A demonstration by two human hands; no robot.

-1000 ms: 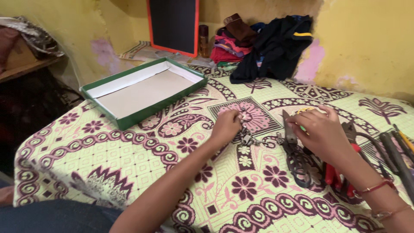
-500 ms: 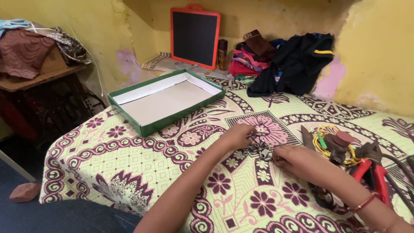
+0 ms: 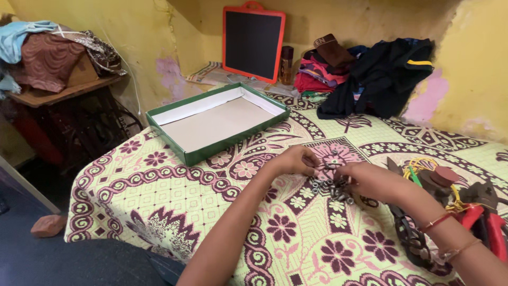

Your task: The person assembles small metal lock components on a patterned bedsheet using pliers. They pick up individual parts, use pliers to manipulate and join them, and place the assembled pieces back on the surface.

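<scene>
head view: a small heap of metal nuts (image 3: 329, 186) is spread on the patterned bedcover (image 3: 159, 196), kept loose, it appears, so single pieces can be picked out. the left hand (image 3: 299, 160) is curled over the heap's near edge, fingertips pinched together; whether a nut is held between them cannot be told. the right hand (image 3: 370, 180) is cupped against the heap's other side, fingers bent, its hold likewise hidden. an open green box (image 3: 218, 123) is set well apart. hand tools (image 3: 476, 204) lie just beside the right wrist.
</scene>
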